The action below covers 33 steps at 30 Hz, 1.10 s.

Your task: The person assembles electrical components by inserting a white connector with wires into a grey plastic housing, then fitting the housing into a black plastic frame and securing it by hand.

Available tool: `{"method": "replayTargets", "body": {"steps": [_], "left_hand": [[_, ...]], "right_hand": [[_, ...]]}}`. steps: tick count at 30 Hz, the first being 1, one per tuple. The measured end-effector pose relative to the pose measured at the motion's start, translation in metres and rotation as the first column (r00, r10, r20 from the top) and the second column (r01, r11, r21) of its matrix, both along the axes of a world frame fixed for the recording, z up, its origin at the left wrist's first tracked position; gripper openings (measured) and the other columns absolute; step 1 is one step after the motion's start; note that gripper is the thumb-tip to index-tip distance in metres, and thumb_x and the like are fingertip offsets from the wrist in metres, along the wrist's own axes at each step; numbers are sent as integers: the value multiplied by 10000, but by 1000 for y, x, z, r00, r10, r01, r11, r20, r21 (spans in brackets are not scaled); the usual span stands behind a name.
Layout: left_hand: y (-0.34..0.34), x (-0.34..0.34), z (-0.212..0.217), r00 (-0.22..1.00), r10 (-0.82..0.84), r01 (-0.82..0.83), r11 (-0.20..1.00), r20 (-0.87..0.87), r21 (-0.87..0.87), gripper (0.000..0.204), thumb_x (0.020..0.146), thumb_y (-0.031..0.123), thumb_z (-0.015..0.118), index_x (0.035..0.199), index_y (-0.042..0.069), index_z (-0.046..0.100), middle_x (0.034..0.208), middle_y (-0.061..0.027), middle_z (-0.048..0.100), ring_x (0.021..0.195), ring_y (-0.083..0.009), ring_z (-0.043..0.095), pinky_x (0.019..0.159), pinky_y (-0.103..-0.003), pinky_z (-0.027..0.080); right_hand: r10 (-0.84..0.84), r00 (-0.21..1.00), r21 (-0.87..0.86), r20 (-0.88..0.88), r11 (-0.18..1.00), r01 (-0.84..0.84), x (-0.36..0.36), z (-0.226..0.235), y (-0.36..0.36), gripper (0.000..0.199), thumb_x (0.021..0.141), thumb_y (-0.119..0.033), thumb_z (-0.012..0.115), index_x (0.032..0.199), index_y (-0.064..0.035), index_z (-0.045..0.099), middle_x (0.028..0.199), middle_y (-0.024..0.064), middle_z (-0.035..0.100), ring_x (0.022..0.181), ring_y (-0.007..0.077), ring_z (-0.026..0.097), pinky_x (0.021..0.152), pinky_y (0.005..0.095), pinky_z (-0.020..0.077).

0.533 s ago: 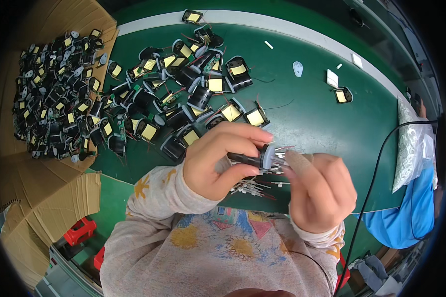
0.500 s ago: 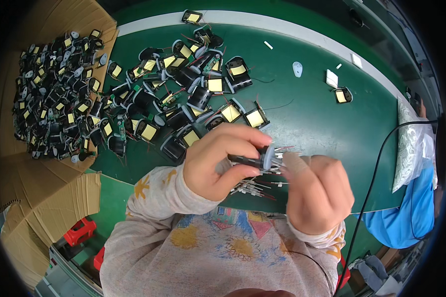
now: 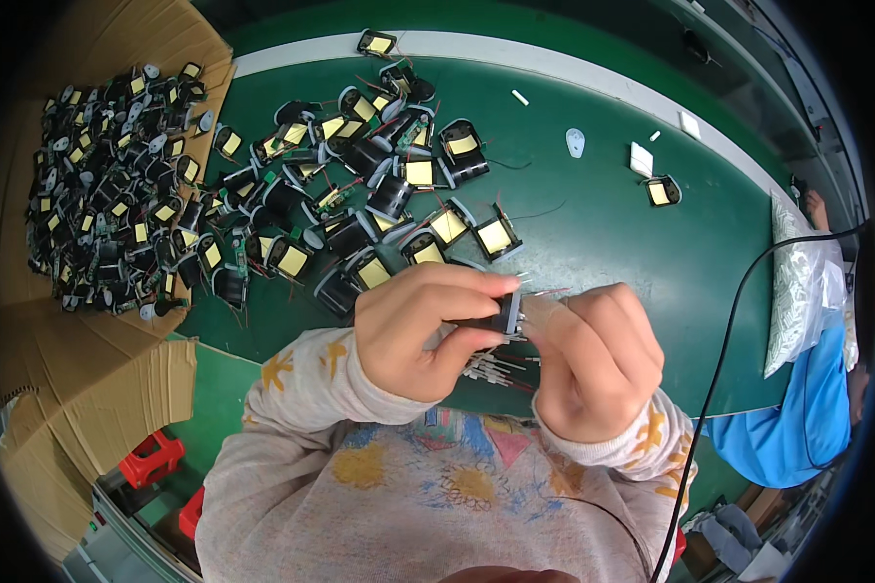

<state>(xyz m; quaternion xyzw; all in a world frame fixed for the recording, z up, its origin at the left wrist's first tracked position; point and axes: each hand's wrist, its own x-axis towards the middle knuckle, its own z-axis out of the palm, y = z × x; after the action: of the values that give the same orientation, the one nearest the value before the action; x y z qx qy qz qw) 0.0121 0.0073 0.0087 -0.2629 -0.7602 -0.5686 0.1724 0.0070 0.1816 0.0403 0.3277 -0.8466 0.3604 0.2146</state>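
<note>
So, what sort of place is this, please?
Probably an assembly workshop: a flat green worktop, rounded black parts with yellow squares lying loose, and a brown cardboard box holding many similar parts.

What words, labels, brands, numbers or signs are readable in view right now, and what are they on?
None can be read.
Black part in the left hand: no legible marking.
Yellow squares: no writing visible at this size.
Bag at right: too small to tell any print.
Sweatshirt: coloured drawings, no readable letters.

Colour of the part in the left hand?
The part is black with a grey end piece; best seen in the head view.
</note>
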Motion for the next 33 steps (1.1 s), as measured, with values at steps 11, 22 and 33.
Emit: {"method": "replayTargets", "body": {"steps": [11,22,33], "left_hand": [[-6,-22,25,822,-181,144,983,540,110,165,810,14,626,938,-19,527,1022,-150,612,940,-177,592,840,-297,463],[11,-190,-5,866,155,3,949,475,-316,159,763,121,720,872,23,657,968,-91,657,912,-185,613,828,-314,477],[0,-199,39,983,115,-172,269,-146,-948,258,766,385,625,891,164,671,759,-98,646,859,-307,610,806,-485,392]], "right_hand": [[94,712,-292,696,943,160,-24,4,21,115,817,-104,668,865,1,659,742,75,667,659,117,631,547,241,489],[-48,750,-439,659,786,435,-72,-42,64,378,843,-161,637,1186,-23,559,1022,81,642,842,97,578,647,234,490],[108,910,149,401,972,-181,-25,-37,41,295,644,-75,727,928,-51,649,869,119,625,760,316,556,685,368,471]]}}
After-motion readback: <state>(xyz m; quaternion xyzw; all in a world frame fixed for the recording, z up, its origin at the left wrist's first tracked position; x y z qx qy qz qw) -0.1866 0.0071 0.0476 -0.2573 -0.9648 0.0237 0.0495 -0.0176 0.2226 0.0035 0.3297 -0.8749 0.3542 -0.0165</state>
